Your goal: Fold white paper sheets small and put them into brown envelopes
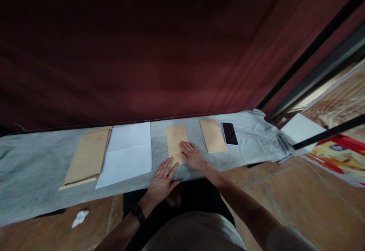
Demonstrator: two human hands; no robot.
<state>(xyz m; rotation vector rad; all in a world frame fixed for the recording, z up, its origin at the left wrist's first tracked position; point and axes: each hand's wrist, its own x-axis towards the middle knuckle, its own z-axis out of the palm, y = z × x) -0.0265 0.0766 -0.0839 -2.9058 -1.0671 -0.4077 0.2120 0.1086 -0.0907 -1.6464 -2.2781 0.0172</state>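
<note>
A tan paper envelope lies flat on the grey cloth-covered table in front of me. My right hand rests on its right side, fingers stretched out flat. At the envelope's near left corner lies my left hand, its fingers extended and apart, the fingertips by the near edge. Neither hand grips anything. A second tan envelope lies to the right. Left of my hands is a stack of white paper with a crease across it, and beside that a pile of larger tan envelopes.
A phone with a dark screen lies right of the second envelope. The grey cloth covers the long narrow table, with a dark red curtain behind. Black poles and a red-and-yellow box stand at the right. White scrap lies on the tiled floor.
</note>
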